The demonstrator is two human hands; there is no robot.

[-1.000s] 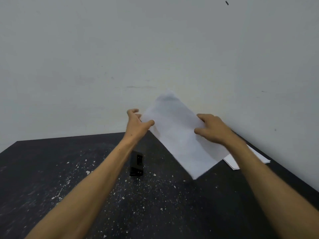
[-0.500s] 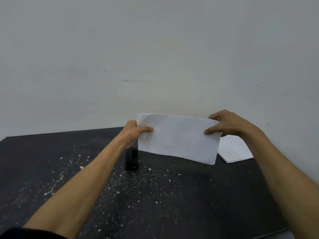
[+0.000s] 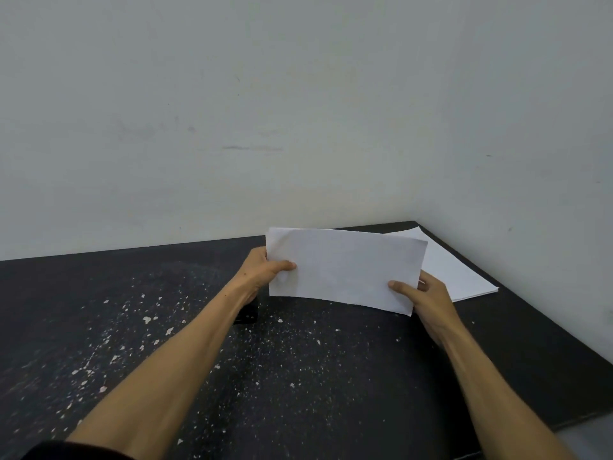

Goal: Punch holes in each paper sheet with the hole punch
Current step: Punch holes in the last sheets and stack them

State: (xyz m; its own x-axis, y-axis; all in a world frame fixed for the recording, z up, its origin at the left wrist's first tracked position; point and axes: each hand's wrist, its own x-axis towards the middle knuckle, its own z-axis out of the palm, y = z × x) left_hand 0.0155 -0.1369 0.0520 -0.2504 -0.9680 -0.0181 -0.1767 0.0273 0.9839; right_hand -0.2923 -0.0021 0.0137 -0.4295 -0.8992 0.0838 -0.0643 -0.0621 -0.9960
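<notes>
While held up off the dark worktop (image 3: 331, 393), looks folded in half, the paper sheet (image 3: 345, 268), with a doubled edge showing at its upper right corner, probably so the fold can mark the middle for lining up against the punch. Pinched at its left edge by the left hand (image 3: 262, 272), thumb across the front and fingers hidden behind; gripped at the lower right corner by the right hand (image 3: 428, 302), thumb on the front, fingers behind. Both hands thus closed on the same sheet, keeping it taut and roughly upright, facing the camera. Sits just below and behind the left wrist, the hole punch (image 3: 247, 315), black, mostly hidden by the forearm, resting on the worktop and untouched. Lies flat in the far right corner against the wall (image 3: 298, 94), the stack of paper (image 3: 464, 277), well apart from the punch, likely the supply or the finished pile; cannot tell which. Scattered across the worktop, pale flecks (image 3: 147, 319). No brand, label or legible writing anywhere, on sheet, punch or wall.
</notes>
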